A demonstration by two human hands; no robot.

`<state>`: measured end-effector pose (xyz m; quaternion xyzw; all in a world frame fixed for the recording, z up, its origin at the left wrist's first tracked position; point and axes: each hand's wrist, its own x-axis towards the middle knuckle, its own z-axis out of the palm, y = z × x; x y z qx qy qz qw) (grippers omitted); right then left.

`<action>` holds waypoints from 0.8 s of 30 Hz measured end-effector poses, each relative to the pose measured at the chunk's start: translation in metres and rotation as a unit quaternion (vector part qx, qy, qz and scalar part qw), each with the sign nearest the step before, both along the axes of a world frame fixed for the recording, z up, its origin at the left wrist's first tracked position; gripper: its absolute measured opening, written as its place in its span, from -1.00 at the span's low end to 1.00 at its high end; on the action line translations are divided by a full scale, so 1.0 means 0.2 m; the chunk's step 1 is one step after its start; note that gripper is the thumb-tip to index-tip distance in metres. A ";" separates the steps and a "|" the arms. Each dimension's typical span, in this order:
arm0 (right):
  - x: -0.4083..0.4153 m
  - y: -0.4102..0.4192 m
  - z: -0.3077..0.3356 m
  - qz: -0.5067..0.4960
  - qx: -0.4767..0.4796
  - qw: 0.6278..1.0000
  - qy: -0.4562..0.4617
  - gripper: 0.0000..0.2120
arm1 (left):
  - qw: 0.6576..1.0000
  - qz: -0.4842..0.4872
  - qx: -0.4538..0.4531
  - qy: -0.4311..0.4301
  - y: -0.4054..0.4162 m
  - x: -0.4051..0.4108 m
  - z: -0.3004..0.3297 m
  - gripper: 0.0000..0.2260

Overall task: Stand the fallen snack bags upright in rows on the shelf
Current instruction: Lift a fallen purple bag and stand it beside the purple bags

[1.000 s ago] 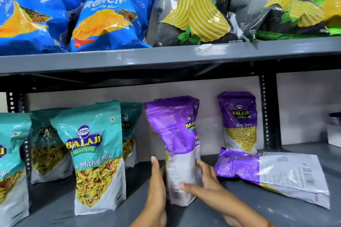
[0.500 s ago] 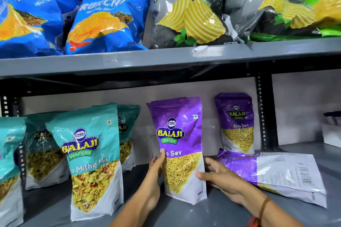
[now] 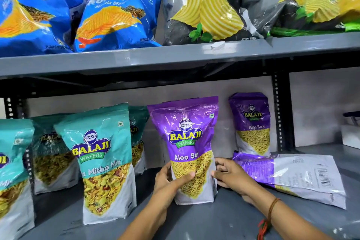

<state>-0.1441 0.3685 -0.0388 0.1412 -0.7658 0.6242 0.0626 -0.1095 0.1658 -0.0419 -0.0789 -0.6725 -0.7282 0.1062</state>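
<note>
Head view: a grey lower shelf (image 3: pixel 224 220) is shown carrying two kinds of stand-up snack pouches. Near the middle of the shelf, toward its front edge, a purple Aloo Sev pouch (image 3: pixel 188 142) is held upright with its printed face forward and its base resting on the shelf surface. The left hand (image 3: pixel 171 178) is wrapped around the pouch's lower left side, with the thumb laid across the clear window; the right hand (image 3: pixel 231 176) is pressed against the lower right edge, its fingers curled. A thread band (image 3: pixel 271 210) is seen on the right wrist. Just to the right, a fallen purple pouch (image 3: pixel 303 177) is shown lying flat, back side up with the barcode visible, its top end beside the right hand. Behind it, toward the back edge, a second purple pouch (image 3: pixel 251 122) is seen standing upright. To the left, a teal Mitha Mix pouch (image 3: pixel 101 163) is stood near the front edge, with further teal pouches (image 3: pixel 50 152) upright behind it and at the left edge of the shelf. On the upper shelf (image 3: pixel 175 58), blue crisp bags (image 3: pixel 116 17) are leaned at the left and grey-and-green Rumbles bags (image 3: pixel 202 6) at the right
</note>
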 end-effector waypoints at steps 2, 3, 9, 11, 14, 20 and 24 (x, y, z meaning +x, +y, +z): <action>0.04 0.00 0.03 -0.021 -0.029 0.999 -0.010 -0.72 | 0.997 0.074 -0.020 0.023 0.03 0.05 0.03 0.04; 0.06 0.01 0.06 -0.040 -0.042 0.998 -0.002 -0.71 | 0.989 0.134 -0.035 0.049 0.06 0.08 0.05 0.04; 0.20 0.18 0.30 -0.153 -0.014 0.977 0.147 -0.62 | 0.945 0.198 -0.028 0.259 0.39 0.31 0.30 -0.13; 0.22 0.29 0.39 -0.188 0.017 0.963 0.191 -0.62 | 0.961 0.116 -0.013 0.250 0.55 0.36 0.35 -0.19; 0.18 0.54 0.46 -0.218 0.085 0.953 0.191 -0.67 | 0.987 0.017 0.036 0.157 0.80 0.38 0.32 -0.24; -0.06 1.09 0.42 -0.196 0.363 0.910 0.039 -0.82 | 0.956 -0.071 0.223 -0.180 1.13 0.28 0.14 -0.35; -0.17 1.27 0.32 -0.048 0.366 0.922 -0.114 -0.73 | 0.937 -0.038 0.252 -0.241 1.28 0.26 0.04 -0.84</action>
